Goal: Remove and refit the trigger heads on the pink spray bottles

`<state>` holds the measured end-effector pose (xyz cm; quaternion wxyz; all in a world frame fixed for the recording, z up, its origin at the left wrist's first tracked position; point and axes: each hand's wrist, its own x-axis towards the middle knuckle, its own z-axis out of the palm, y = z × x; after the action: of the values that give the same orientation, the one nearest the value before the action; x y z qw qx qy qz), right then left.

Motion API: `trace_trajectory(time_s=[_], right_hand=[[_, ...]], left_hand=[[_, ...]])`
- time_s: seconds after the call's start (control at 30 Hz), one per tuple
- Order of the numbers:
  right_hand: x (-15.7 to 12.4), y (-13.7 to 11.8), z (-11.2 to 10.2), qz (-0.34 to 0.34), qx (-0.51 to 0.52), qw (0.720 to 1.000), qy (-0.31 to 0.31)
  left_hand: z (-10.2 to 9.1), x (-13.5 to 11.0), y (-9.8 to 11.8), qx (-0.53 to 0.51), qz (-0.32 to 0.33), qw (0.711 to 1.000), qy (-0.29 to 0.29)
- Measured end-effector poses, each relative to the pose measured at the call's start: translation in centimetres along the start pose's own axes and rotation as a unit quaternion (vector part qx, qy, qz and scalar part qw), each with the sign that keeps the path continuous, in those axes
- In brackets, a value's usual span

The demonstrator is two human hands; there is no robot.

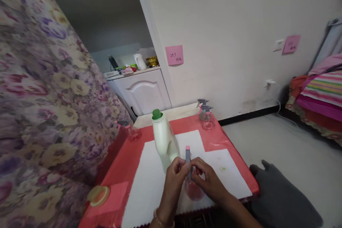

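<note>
A small clear spray bottle (193, 189) with a grey trigger head and pink nozzle stands upright near the table's front. My left hand (176, 175) pinches the grey head from the left. From the other side, the fingers of my right hand (207, 179) close on the same head; the exact contact is partly hidden by the fingers. Just beyond my left hand rises a pale green jug (162, 137), its mouth uncapped with a green spout showing. White cloth (145, 178) lies under the bottle and jug.
Another spray bottle (133, 133) stands at the table's left, and more spray bottles (207, 122) at the back right. A round yellowish container (98, 196) sits at the front left on red covering. A floral curtain (53, 114) borders the left side; dark fabric (283, 196) lies to the right.
</note>
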<state>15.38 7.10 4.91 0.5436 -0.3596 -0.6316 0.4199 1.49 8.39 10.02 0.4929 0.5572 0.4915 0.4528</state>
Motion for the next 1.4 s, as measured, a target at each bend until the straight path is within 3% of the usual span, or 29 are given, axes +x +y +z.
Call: trace_trajectory(time_s=[0.17,0.37,0.57,0.73,0.93,1.1,1.3,1.4], right_hand=[[-0.03,0.05,0.30,0.046,-0.005,0.997,0.055],[-0.01,0.02,-0.04,-0.006,0.002,1.000,-0.001],[-0.04,0.20,0.35,0.050,-0.002,0.997,0.062],[0.02,-0.02,0.00,-0.001,0.006,1.000,0.008],[0.10,-0.16,0.29,0.041,-0.009,0.997,0.064],[0.08,-0.31,0.02,0.015,-0.002,1.000,0.016],[0.14,-0.31,0.42,0.058,-0.012,0.995,0.076],[0.13,-0.34,0.32,0.049,-0.015,0.997,0.050]], left_hand=[[-0.12,0.08,0.06,0.005,0.001,1.000,0.002],[-0.11,0.03,-0.51,-0.003,0.000,1.000,-0.009],[-0.14,-0.17,-0.55,-0.016,-0.003,0.999,-0.038],[-0.07,-0.35,-0.17,-0.022,-0.001,0.999,-0.038],[-0.12,-0.17,-0.65,-0.009,-0.004,1.000,-0.030],[0.05,-0.22,-0.61,-0.020,0.004,0.999,-0.030],[0.13,-0.37,-0.85,-0.015,0.001,1.000,-0.010],[0.14,-0.45,-0.73,-0.015,0.004,1.000,-0.012]])
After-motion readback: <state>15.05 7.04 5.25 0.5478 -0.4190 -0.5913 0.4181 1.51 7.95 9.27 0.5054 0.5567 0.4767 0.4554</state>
